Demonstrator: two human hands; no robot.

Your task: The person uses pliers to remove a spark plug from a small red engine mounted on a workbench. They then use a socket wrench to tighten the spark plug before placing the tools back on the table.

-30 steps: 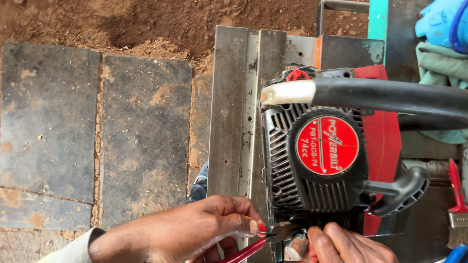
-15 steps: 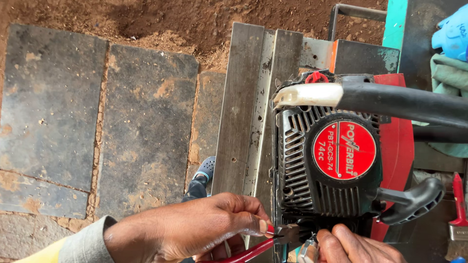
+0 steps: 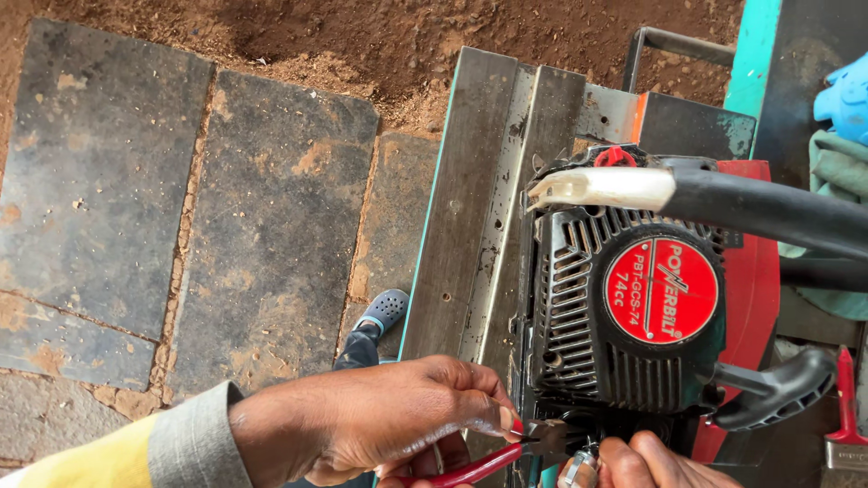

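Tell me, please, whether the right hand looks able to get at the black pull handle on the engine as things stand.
Probably yes. The right hand sits just below the engine, and the pull handle juts out beside it with nothing in between. That hand is holding something small, so it may need freeing first.

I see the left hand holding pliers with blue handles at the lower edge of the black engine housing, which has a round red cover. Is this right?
Not quite. In the head view the pliers in the left hand have red handles, not blue. The rest holds: their tip sits at the lower edge of the black engine housing, which bears a round red cover.
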